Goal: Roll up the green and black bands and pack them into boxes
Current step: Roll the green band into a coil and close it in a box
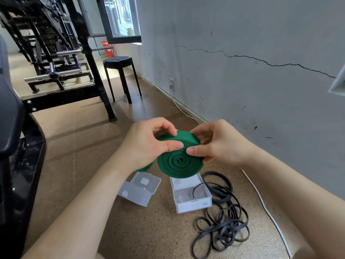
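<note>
The speckled floor (89, 146) carries everything loose, with a black gym rack (61, 71) off at 10 o'clock playing no part. Both hands hold the work in the air at mid-view, probably so the coil can be turned freely and kept tight without dragging on the floor. The left hand (147, 144) has thumb and fingers curled round the coil's rim at its 10 o'clock. The right hand (220, 144) pinches the 3 o'clock side, thumb on the face and fingers behind. Together they seem to stop the spiral springing open. The black band (224, 227) lies in a loose tangle of loops at 5 o'clock, not yet rolled, with one strand arching over into the nearer box. Two clear boxes sit open on the floor directly below the hands, likely placed for a short drop: one (192, 195) at 6 o'clock, the other (140, 189) at 7 o'clock with its lid flung flat. The green band (179, 163) is wound into a flat, fairly even spiral with a small gap at its core, matte and rubbery-looking; a short green piece shows under the left hand.
</note>
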A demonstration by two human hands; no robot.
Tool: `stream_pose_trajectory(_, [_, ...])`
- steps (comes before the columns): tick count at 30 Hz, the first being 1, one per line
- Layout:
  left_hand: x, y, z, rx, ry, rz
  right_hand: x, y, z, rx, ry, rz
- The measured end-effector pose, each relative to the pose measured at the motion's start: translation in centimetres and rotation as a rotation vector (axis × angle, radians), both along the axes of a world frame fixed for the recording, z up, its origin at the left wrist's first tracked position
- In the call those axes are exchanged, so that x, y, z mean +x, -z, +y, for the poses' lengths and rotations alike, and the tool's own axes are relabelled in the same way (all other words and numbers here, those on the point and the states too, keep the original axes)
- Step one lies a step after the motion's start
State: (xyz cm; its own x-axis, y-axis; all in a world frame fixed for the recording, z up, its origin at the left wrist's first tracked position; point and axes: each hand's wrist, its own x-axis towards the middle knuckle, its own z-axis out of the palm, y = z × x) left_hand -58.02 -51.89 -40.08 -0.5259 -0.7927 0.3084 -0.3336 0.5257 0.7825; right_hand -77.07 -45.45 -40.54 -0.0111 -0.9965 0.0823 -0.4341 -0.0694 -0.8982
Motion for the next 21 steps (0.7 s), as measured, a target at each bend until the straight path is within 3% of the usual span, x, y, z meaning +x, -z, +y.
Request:
stream_pose_trajectory(12, [1.3,1.0,-1.4,0.201,0.010,0.174,-1.6,-0.3,0.3,0.020,0.120,-0.298])
stream_pose_trajectory(21, [0.3,0.9,-0.8,0.334,0.036,0.462,-1.4,-0.1,-0.1,0.026,0.219,-0.613])
